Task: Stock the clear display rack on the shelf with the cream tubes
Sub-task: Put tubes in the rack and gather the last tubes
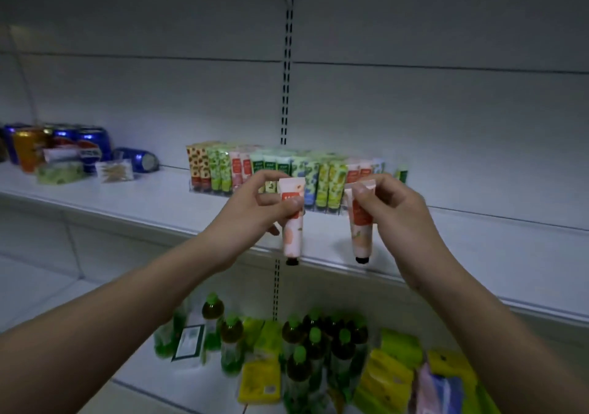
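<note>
- Two pink tubes hang cap-down at mid-frame, one in each hand, in front of the white shelf [478, 254].
- Left hand [255, 213] pinches the left tube [292, 232] near its upper end between thumb and fingertips; its black cap sits just below the shelf's front edge in the picture.
- Right hand [392, 213] pinches the right tube [361, 222] the same way, at its flat crimped end; that tube tilts slightly and its cap is also black.
- Both tubes are held apart from each other, neither touching the shelf.
- Behind the hands, the clear rack [204, 187] stands on the shelf, filled with a row of upright tubes [318, 174] in orange, green, pink and yellow-green prints.
- Upper left of the frame: blue and orange cans [63, 141], one lying on its side, with small packets in front of them.
- Bottom of the frame, on a lower shelf: green-capped bottles [306, 343] and yellow packs [385, 378], blurred.
</note>
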Demonstrator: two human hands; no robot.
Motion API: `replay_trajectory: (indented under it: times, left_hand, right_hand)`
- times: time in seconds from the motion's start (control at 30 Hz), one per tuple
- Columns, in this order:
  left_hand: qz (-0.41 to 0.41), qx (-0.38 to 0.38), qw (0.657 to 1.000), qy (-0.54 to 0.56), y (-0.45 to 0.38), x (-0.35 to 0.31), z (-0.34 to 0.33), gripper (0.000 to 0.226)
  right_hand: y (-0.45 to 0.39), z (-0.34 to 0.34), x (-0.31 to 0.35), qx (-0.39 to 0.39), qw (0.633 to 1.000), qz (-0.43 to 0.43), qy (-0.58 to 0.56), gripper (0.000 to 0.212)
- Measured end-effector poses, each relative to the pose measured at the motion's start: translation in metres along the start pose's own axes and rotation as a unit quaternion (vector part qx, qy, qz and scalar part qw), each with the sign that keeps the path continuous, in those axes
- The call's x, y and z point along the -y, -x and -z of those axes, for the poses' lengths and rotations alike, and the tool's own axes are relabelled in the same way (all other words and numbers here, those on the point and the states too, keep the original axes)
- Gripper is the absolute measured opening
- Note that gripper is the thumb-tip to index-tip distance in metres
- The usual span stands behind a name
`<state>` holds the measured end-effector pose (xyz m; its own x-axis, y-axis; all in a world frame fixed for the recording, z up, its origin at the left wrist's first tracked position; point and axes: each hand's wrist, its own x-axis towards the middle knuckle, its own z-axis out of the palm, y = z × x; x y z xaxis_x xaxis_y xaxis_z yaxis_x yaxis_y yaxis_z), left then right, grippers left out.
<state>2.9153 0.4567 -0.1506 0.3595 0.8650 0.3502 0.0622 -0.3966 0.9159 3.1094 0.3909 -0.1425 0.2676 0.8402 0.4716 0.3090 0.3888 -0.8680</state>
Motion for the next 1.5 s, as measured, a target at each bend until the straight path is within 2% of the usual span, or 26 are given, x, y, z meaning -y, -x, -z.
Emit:
replay_trajectory:
  times: [0.13,0.3,0.47,0.6,0.73,0.83,1.0,1.23,1.5]
  left_hand:
    - [-0.018,0.002,1.0,-0.013,-0.026,-0.012,-0.017,0.035]
    - [-0.027,-0.007,0.999,-0.036,-0.05,-0.006,-0.028,0.029]
    - [-0.058,-0.118,0.991,-0.035,-0.085,0.009,-0.039,0.028]
    - [-0.083,-0.193,0.978,0.01,-0.113,0.031,-0.066,0.045]
    - [-0.155,-0.229,0.961,0.028,-0.142,0.035,-0.095,0.04]
    - [-0.175,-0.246,0.952,0.053,-0.15,0.049,-0.112,0.034]
    - [-0.206,-0.257,0.943,0.041,-0.153,0.062,-0.111,0.036]
    - [-0.223,-0.249,0.942,-0.03,-0.162,0.068,-0.112,0.04]
    - [-0.251,-0.238,0.935,-0.079,-0.161,0.074,-0.112,0.042]
  right_hand:
    - [-0.032,0.022,-0.008,-0.09,0.996,0.03,0.003,0.008]
    - [-0.059,0.037,-0.043,-0.11,0.993,0.033,-0.007,0.007]
    - [-0.097,0.036,-0.069,-0.143,0.988,0.018,-0.051,0.008]
    - [-0.147,0.029,-0.08,-0.163,0.985,0.037,-0.054,0.003]
    - [-0.189,0.025,-0.09,-0.173,0.981,0.087,-0.031,0.01]
    - [-0.191,0.028,-0.114,-0.186,0.976,0.116,-0.016,0.006]
    - [-0.19,0.034,-0.125,-0.143,0.98,0.137,0.003,0.013]
    - [-0.193,0.033,-0.123,-0.145,0.983,0.105,-0.045,0.014]
    - [-0.192,0.034,-0.126,-0.101,0.989,0.11,0.0,0.011]
